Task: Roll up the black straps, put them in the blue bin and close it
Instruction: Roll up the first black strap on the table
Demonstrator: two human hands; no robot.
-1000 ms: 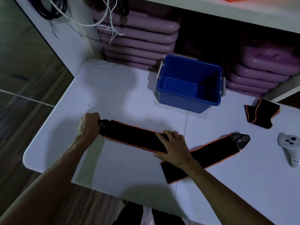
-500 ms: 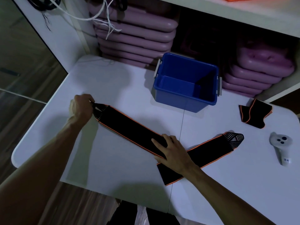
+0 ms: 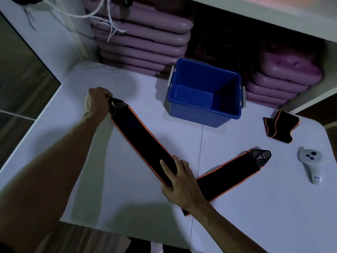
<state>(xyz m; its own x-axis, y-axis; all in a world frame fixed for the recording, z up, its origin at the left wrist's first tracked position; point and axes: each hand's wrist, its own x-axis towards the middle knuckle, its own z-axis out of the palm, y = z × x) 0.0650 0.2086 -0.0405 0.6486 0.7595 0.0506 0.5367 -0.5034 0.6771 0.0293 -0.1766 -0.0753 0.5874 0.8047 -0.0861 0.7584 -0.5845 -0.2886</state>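
Observation:
A long black strap (image 3: 140, 141) with orange edges lies stretched diagonally across the white table (image 3: 113, 196). My left hand (image 3: 97, 101) grips its looped far-left end. My right hand (image 3: 180, 181) presses flat on its near end, where it crosses a second black strap (image 3: 231, 172) that runs out to the right. A third, smaller folded black strap (image 3: 280, 127) lies at the right. The blue bin (image 3: 204, 92) stands open and empty behind the straps; no lid is in view.
A white handheld controller (image 3: 311, 163) lies at the table's right edge. Stacks of purple mats (image 3: 144, 42) fill the shelves behind the bin. White cords (image 3: 109, 21) hang at the upper left. The table drops off to wooden floor at left and front.
My left hand has pulled the strap's looped end farther away and to the left, so the strap now lies more steeply diagonal. My right hand stays pressed on the other end.

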